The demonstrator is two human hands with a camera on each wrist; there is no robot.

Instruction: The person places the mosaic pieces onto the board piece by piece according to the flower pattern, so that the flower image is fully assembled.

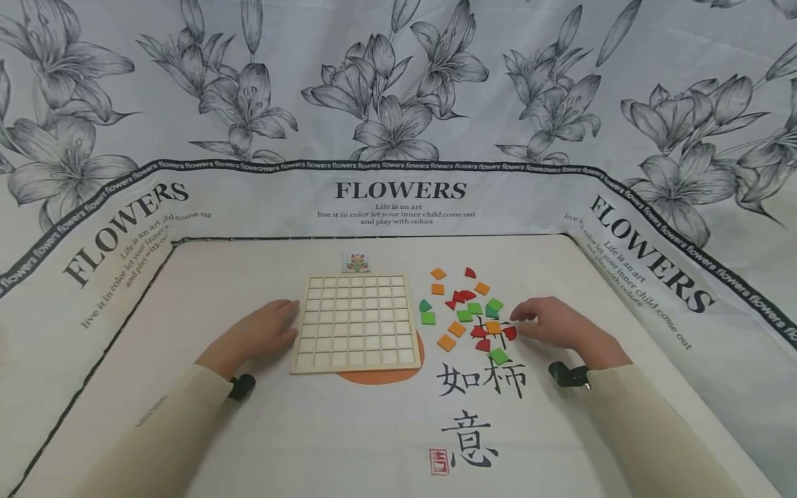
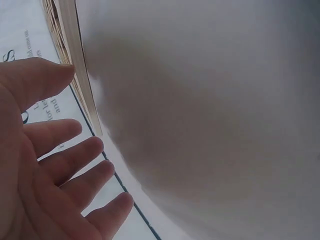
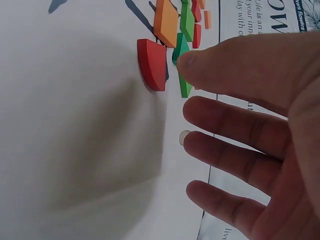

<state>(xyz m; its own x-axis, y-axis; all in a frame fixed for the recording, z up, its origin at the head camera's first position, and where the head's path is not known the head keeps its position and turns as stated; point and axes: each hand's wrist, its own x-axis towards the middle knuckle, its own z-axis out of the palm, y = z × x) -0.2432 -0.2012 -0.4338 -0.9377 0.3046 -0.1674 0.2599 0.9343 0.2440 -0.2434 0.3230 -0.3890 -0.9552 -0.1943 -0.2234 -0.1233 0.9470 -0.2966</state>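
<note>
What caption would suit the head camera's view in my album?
Left hand beside a wooden grid board, right hand beside scattered red, orange and green tiles.

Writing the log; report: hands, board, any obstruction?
Left hand beside grid board, right hand beside loose pieces, both holding nothing. Pieces lie right of board. No obstruction seen between right hand and pieces.

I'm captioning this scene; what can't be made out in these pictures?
Card, head view: fine design too small to read.
Orange shape, head view: partly covered by the gridded board.
Teal piece, right wrist view: partly behind the right hand.
Gridded board, left wrist view: cut off by the picture's top edge.
</note>
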